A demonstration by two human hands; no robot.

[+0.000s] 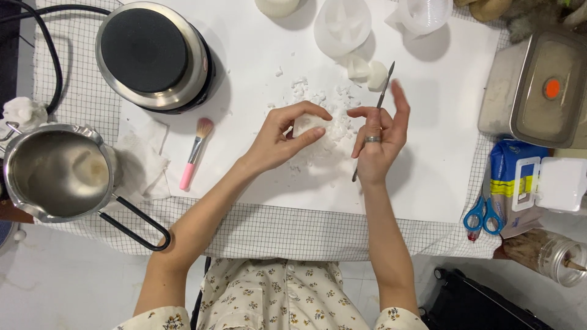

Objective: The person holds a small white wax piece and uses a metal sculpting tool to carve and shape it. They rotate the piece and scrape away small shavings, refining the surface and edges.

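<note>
While the left hand [282,137] pinches a small white waxy lump [309,124] between thumb and curled fingers right at the centre of the frame, the right hand [379,137] has a thin metal scraping tool [374,119] held pen-style, blade end pointing up toward the top of the picture, with the pinky and ring finger fanned out loose, so it's half closed around the tool rather than a full fist. Holding the lump just off the white sheet [428,171] looks like it lets the shavings fall straight down, and you can see the pile of white flakes [318,101] scattered right under and above the hands. Both hands sit close together but not touching, tool just beside the lump. Over in the upper left there's a small electric hotplate [153,55], kept well apart from the flakes, and at the left edge a steel melting pot [58,174] with a black wire handle parked on a checked cloth [275,235]. A pink-handled brush [194,153] lies between the hotplate and the hands, handy for sweeping crumbs I'd guess. Along the top edge are translucent silicone moulds [342,24] and a couple of white trimmed pieces [368,72]. Blue scissors [482,215] sit lower right, beside a blue packet [510,174], and a lidded metal box [538,88] is upper right, all pushed out of the working area
</note>
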